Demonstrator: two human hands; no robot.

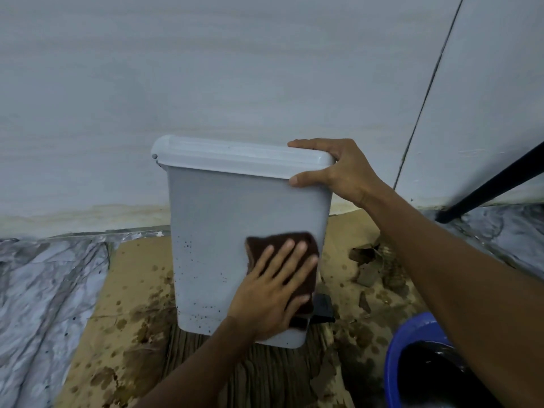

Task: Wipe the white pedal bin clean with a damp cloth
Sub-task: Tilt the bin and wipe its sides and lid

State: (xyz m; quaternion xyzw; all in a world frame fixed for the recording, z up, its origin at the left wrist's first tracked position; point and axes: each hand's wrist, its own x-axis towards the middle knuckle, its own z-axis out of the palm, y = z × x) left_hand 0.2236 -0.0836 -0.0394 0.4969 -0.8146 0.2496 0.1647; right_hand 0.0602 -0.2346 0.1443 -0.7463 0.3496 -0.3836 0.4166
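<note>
- Plainly, the white pedal bin (212,219) stands on stained cardboard (129,284) by the far wall. Dark specks (188,245) dot its lower left front, and a dirty cloth could smear them.
- The left hand (270,293), fingers flat, presses the brown cloth (282,238) on the bin's lower right front. A hard push may slide the bin.
- The right hand (341,172) grips the lid (235,157) at its right corner. A slip there frees the bin.
- An arm could knock the blue bucket (394,363) of dark water, near right.
</note>
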